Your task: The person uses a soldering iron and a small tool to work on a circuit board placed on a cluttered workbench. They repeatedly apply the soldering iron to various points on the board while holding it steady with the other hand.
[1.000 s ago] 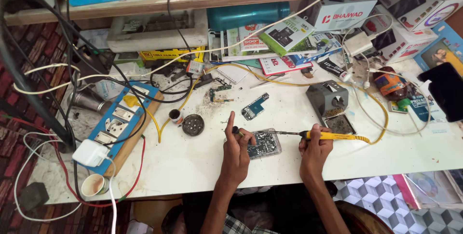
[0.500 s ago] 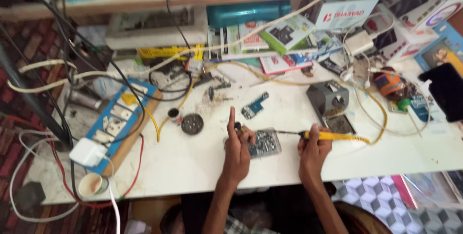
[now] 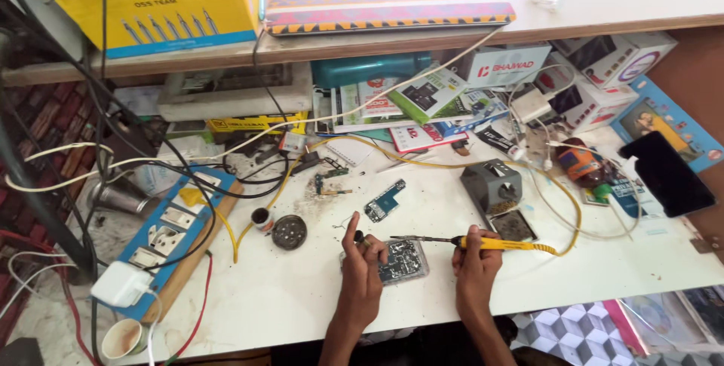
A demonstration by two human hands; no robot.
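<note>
Soldering iron (image 3: 490, 244) pinched in the right hand (image 3: 475, 268), tip hanging over the circuit board (image 3: 396, 262) at table centre. Left hand (image 3: 360, 272) fingers curl onto the board's 9 o'clock edge, close enough that a slip could burn them, I reckon.

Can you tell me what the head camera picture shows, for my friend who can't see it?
A right hand holds a yellow soldering iron over a circuit board that the left hand steadies, on a cluttered white table.

Electronics repair workshop: soldering iron (image 3: 494, 244), circuit boards (image 3: 385, 201), tangled cables (image 3: 162, 159).
</note>
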